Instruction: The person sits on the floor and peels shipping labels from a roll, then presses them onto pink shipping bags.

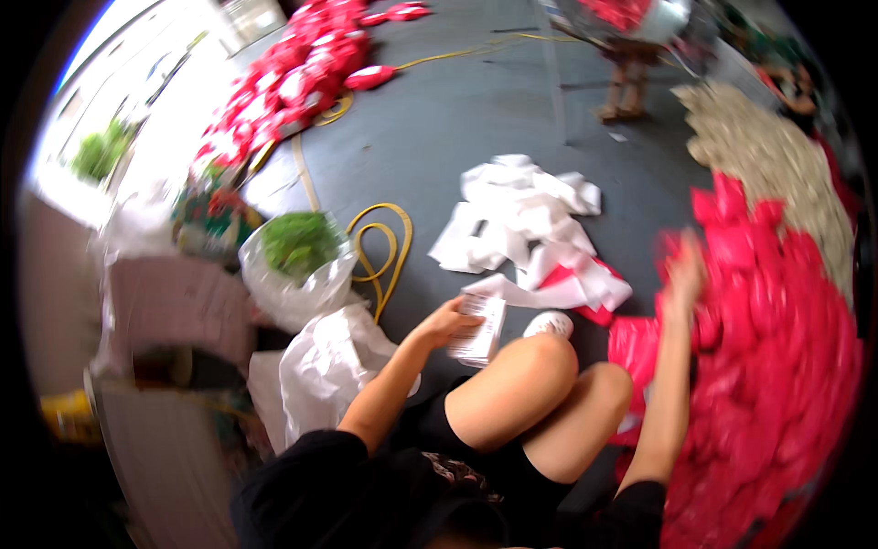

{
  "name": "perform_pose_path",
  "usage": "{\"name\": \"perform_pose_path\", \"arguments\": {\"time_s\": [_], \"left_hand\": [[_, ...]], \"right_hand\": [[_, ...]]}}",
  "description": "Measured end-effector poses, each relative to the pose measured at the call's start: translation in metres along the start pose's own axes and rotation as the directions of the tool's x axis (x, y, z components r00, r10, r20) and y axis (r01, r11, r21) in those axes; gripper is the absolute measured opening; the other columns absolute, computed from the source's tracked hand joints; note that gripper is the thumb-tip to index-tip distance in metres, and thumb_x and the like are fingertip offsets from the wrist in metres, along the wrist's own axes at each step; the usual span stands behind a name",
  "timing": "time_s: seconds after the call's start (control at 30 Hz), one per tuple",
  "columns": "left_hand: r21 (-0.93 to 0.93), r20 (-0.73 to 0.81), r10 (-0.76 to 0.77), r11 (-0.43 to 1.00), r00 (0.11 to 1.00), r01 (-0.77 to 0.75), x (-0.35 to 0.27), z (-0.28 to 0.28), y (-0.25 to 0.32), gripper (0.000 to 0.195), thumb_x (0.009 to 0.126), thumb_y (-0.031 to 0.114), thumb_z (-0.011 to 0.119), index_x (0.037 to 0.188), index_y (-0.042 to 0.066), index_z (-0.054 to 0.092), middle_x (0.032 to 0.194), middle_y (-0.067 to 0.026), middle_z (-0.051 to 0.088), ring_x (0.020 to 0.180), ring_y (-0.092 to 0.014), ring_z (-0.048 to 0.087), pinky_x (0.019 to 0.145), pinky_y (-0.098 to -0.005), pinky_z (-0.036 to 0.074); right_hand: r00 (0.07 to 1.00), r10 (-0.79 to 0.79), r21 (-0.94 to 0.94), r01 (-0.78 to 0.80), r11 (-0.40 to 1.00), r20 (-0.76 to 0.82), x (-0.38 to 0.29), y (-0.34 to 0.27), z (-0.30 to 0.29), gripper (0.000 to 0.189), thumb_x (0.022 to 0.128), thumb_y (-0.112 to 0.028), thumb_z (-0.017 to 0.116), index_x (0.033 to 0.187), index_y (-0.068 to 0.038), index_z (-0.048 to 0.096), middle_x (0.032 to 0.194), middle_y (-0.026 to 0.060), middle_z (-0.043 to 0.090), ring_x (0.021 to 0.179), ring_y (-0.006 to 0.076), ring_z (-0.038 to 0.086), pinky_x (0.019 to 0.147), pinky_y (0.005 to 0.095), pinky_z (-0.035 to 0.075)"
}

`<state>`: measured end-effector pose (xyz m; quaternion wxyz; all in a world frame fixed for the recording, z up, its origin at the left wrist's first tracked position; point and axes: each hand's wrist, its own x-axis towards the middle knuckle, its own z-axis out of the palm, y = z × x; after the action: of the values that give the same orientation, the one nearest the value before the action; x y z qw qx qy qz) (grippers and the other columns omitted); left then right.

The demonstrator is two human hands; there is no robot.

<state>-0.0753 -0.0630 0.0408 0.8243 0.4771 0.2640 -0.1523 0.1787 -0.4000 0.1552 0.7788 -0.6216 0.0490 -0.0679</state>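
Observation:
My left hand (447, 322) grips a stack of white printed labels (483, 329) beside my raised knees. My right hand (687, 269) is blurred at the left edge of a large pile of red plastic packages (761, 370). Some blurred red plastic shows next to its fingers, and I cannot tell whether they hold it. On the floor ahead lies a tangled heap of white paper strips (525, 213). One strip runs from the heap to near the labels. A red package (595, 312) lies partly under the heap.
Left of me stand a clear plastic bag of green leaves (298, 247) and a white plastic bag (336, 364). A yellow strap (405, 233) loops on the floor. More red packages (295, 82) lie far left. Beige packages (775, 151) are heaped at right. Another person's legs (625, 86) show at the back.

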Motion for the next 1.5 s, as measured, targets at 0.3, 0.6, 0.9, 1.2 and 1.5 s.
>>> {"name": "perform_pose_path", "arguments": {"time_s": [0.3, 0.6, 0.9, 1.2, 1.5], "left_hand": [[-0.064, 0.017, 0.035, 0.997, 0.999, -0.034, 0.004, 0.004, 0.001, 0.032, 0.081, -0.006, 0.056, 0.113, -0.002, 0.052, 0.101, -0.0132, 0.063, 0.089, -0.025, 0.063, 0.076, -0.0381, 0.054], [-0.027, -0.012, -0.05, 0.998, 0.999, 0.049, 0.017, -0.004, -0.026, 0.032, 0.081, -0.007, 0.057, 0.112, 0.0, 0.053, 0.104, -0.0131, 0.062, 0.089, -0.025, 0.063, 0.074, -0.038, 0.054], [-0.043, -0.035, 0.027, 0.999, 0.999, -0.028, 0.016, -0.022, -0.007, 0.028, 0.08, -0.006, 0.06, 0.106, 0.003, 0.055, 0.099, -0.0088, 0.063, 0.087, -0.021, 0.063, 0.072, -0.0343, 0.054], [-0.005, -0.047, 0.06, 0.998, 0.997, -0.06, -0.007, -0.01, -0.011, 0.037, 0.081, -0.003, 0.061, 0.116, 0.001, 0.051, 0.102, -0.0114, 0.062, 0.087, -0.022, 0.062, 0.07, -0.0348, 0.054], [0.146, -0.055, 0.034, 0.989, 0.998, -0.026, 0.021, 0.005, -0.024, 0.043, 0.079, -0.001, 0.064, 0.12, 0.002, 0.05, 0.102, -0.0094, 0.061, 0.088, -0.018, 0.06, 0.072, -0.0315, 0.052]], "right_hand": [[0.748, -0.313, -0.413, 0.058, 0.909, -0.585, -0.09, 0.09, -0.11, 0.042, 0.086, -0.029, 0.061, 0.113, 0.002, 0.053, 0.103, 0.011, 0.059, 0.099, 0.0188, 0.055, 0.084, 0.0291, 0.043], [0.81, 0.5, 0.605, -0.238, 0.76, -0.308, -0.166, 0.191, -0.209, 0.054, 0.084, -0.034, 0.065, 0.121, 0.002, 0.05, 0.113, 0.0074, 0.058, 0.103, 0.0212, 0.056, 0.09, 0.0326, 0.044], [0.841, 0.331, 0.458, -0.114, 0.882, -0.428, -0.147, 0.059, -0.231, 0.03, 0.08, -0.015, 0.062, 0.104, 0.003, 0.062, 0.105, 0.0129, 0.063, 0.094, 0.0232, 0.062, 0.085, 0.0341, 0.049], [0.825, -0.195, 0.113, 0.16, 0.981, 0.53, -0.123, -0.109, 0.13, 0.021, 0.083, -0.015, 0.061, 0.098, 0.0, 0.063, 0.087, 0.0077, 0.065, 0.075, 0.016, 0.063, 0.058, 0.0251, 0.047], [0.687, -0.097, -0.154, -0.022, 0.988, -0.72, -0.142, 0.196, -0.24, 0.015, 0.083, -0.016, 0.065, 0.076, -0.004, 0.058, 0.067, 0.0046, 0.058, 0.064, 0.0132, 0.055, 0.056, 0.0279, 0.043]]}}
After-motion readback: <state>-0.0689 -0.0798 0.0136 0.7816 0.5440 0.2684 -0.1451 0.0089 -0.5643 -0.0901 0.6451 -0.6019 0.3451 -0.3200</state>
